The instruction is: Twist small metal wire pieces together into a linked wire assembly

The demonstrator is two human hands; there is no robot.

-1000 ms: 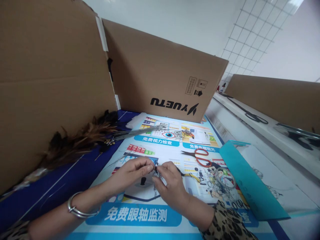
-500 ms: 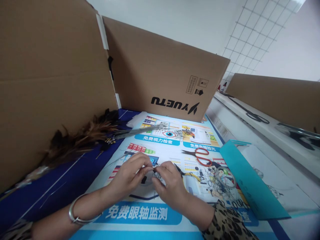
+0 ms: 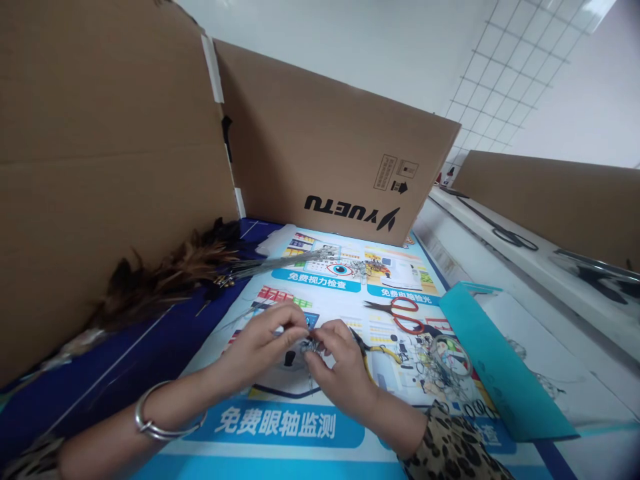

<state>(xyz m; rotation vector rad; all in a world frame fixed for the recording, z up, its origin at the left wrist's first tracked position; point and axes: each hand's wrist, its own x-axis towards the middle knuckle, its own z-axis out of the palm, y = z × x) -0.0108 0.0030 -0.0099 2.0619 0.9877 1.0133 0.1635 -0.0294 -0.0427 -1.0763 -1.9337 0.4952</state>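
Wirework (image 3: pixel 310 346), small and dark-silver, is located between the left hand (image 3: pixel 267 340) and right hand (image 3: pixel 345 357). Hands are together, fingertips of both pinching the piece above the printed sheet (image 3: pixel 240 463); its exact form cannot be told. Red-handled scissors (image 3: pixel 391 309) lie beyond the right hand, yellow-handled pliers (image 3: pixel 385 350) just beside it. Brown feathers (image 3: pixel 165 280) rest on the blue-covered counter (image 3: pixel 150 347), along the left cardboard panel (image 3: pixel 100 133).

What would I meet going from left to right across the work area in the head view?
Brown feathers → left hand → right hand → red-handled scissors → teal panel.
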